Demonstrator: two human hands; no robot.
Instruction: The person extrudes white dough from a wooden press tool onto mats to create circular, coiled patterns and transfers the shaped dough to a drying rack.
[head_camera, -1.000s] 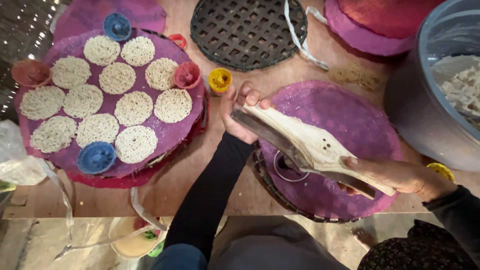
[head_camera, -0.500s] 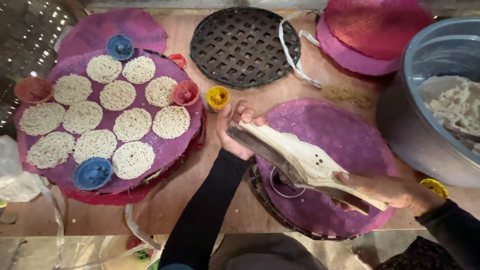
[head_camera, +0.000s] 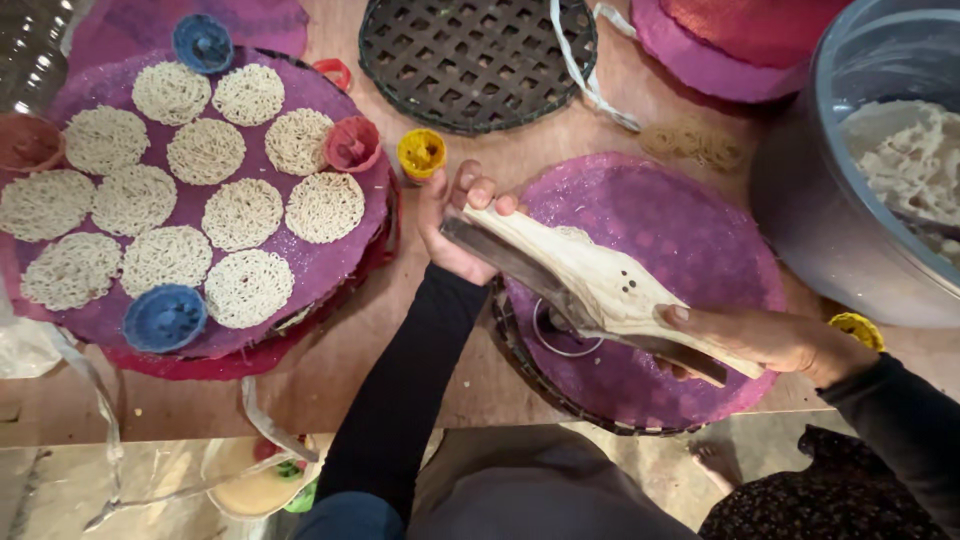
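Observation:
My two hands hold a long, pale wooden press (head_camera: 600, 285), dusted with flour, across a purple mat (head_camera: 680, 220). The mat lies on a round dark woven tray (head_camera: 520, 355). My left hand (head_camera: 455, 225) grips the press's far end at the mat's left edge. My right hand (head_camera: 775, 340) is closed around the dark handle end at the lower right. Under the press, a metal ring (head_camera: 560, 330) hangs just over the mat. This mat has nothing pressed onto it.
At left, another purple mat (head_camera: 330, 270) carries several round noodle nests (head_camera: 240, 215), with blue (head_camera: 165, 318), red (head_camera: 350, 143) and yellow (head_camera: 421, 152) small cups around it. A black lattice tray (head_camera: 475, 60) lies behind. A grey tub (head_camera: 800, 200) of dough (head_camera: 900, 160) stands at right.
Both hands keep hold of the press over the same mat; it has shifted only slightly. The view has moved a little.

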